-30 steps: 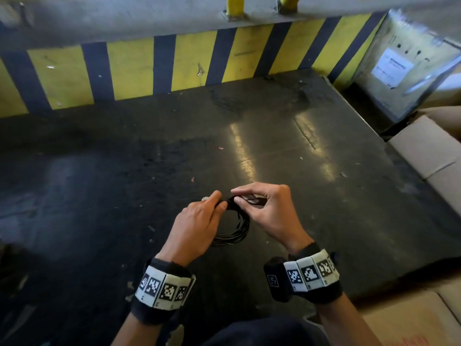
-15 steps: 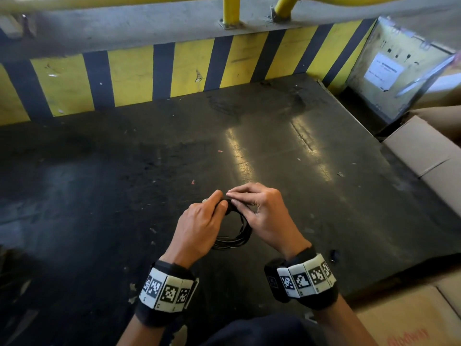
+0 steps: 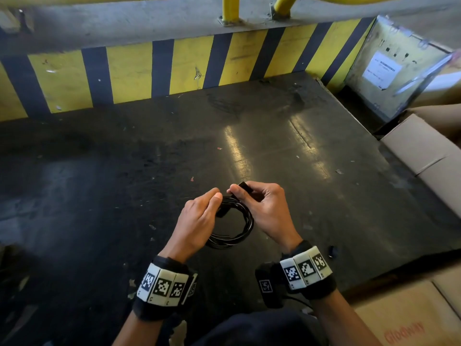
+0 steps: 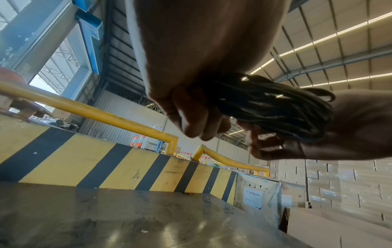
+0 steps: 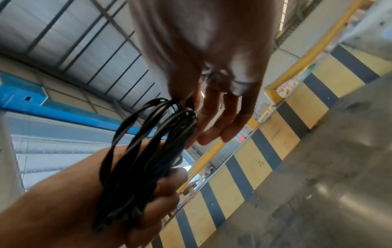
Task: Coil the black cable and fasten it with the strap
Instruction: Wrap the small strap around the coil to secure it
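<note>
Held above the dark platform (image 3: 99,196): coiled cable (image 3: 239,236) gripped by left hand (image 3: 197,221), strap (image 3: 245,187) pinched by right hand (image 3: 267,208).

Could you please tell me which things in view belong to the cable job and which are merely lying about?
Job:
coiled black cable
strap
left hand
right hand

Lying about:
cardboard boxes
labelled crate
yellow railing

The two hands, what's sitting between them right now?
In the head view, the coiled black cable hangs between the left hand and right hand; the right hand pinches the strap at its top.
</note>
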`<state>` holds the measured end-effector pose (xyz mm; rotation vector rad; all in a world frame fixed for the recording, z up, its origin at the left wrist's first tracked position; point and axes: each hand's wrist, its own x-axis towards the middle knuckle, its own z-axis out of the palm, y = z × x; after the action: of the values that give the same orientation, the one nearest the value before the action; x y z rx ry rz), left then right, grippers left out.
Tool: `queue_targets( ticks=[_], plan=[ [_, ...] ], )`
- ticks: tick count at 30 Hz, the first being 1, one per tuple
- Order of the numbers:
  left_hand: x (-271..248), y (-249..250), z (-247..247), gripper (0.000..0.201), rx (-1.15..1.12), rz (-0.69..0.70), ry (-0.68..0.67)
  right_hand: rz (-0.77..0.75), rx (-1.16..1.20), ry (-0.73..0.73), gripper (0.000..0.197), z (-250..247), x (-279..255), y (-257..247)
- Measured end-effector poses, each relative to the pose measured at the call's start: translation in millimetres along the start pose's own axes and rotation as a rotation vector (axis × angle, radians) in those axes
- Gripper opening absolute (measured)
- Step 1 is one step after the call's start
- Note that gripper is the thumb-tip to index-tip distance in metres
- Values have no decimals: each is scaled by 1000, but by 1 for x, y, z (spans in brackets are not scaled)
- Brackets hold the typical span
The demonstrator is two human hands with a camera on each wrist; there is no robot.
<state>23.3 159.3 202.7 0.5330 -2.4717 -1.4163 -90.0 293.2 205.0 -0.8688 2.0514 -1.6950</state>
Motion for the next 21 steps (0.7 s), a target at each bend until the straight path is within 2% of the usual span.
queue_targets(
  ticks=[4,7,10,12,14,16,17,21],
  plan=[
    [0,-7,3,33,87,23,6,17,-183,-122,33,1,3,-2],
    [-1,-9,7,20,75,1,21,38,-259,-209,37,1,3,-4],
    [-1,-11,9,15,29,-7,58,156,-112,-267,31,-3,2,-8],
    [-2,-13,8,15,-13,-18,55,229,20,-342,40,-9,-1,-12],
    [-2,-13,8,14,-61,-24,53,168,-57,-388,50,-13,-7,-14],
    [-2,-9,8,14,-85,-12,64,94,-130,-356,57,-13,-11,-11],
    [-1,-8,9,14,-105,-12,66,77,-127,-308,55,-11,-12,-9],
    [0,-8,11,15,-206,-38,49,0,-173,-164,25,-11,-11,-5]
  ],
)
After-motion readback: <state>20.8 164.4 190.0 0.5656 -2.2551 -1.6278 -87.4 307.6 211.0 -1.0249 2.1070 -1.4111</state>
